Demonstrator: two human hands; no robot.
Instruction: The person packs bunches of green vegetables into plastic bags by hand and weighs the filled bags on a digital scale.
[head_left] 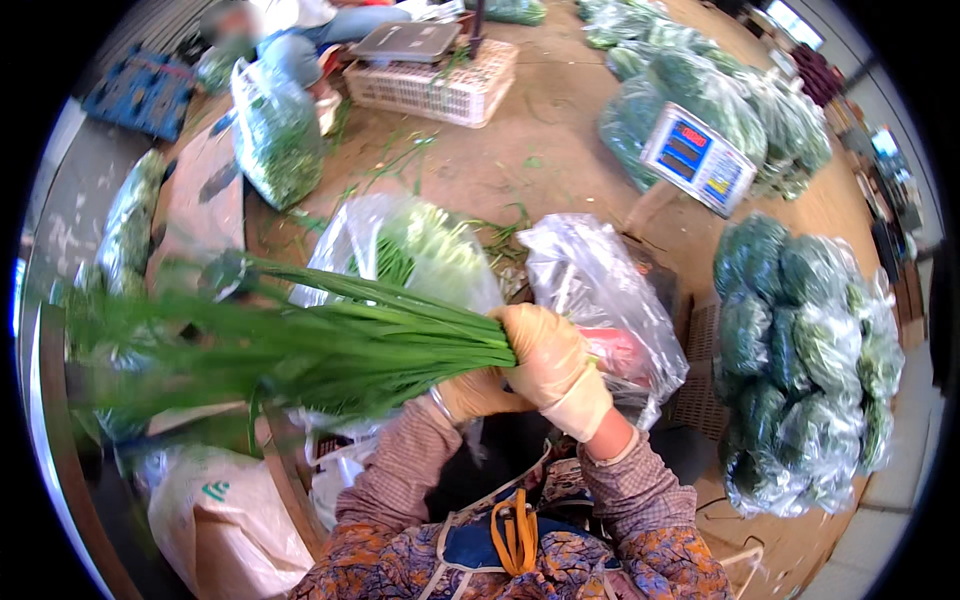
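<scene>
My right hand, in a pale rubber glove, is closed round the base of a long bunch of flat green leaves, which fans out leftward, its tips blurred. My gloved left hand is under the bunch, closed against its base, partly hidden by leaves and my right hand. Behind the bunch lie an open clear bag of greens and, to its right, a crumpled clear bag with something pink inside.
A stack of bagged greens stands at right, more bags behind a scale display. A metal scale rests on a white crate. A person is near a bag. A sack lies lower left.
</scene>
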